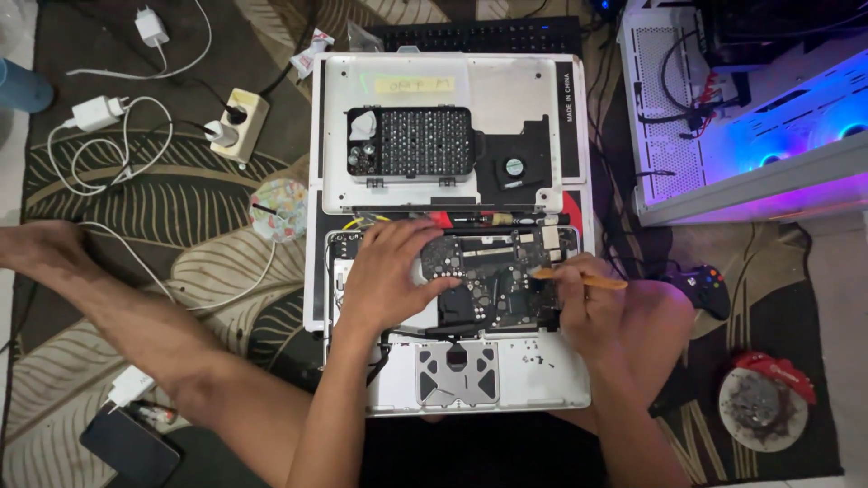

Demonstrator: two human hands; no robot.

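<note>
An opened silver laptop chassis (533, 370) lies in front of me with its dark logic board (493, 280) exposed. My left hand (391, 271) rests flat on the left part of the board, fingers spread over it. My right hand (579, 303) grips a thin orange pry tool (588, 280), its tip touching the board's right side. The laptop's silver bottom cover (506, 90) lies behind, carrying a black tray of screwdriver bits (411, 142) and a small black fan (514, 167).
A white open computer case (723, 117) glows blue at right. A black game controller (701, 285) and a round ashtray (759, 407) sit right. Chargers, cables and a power strip (237, 125) lie left; a dark phone (131, 445) bottom left, a black keyboard (479, 36) behind.
</note>
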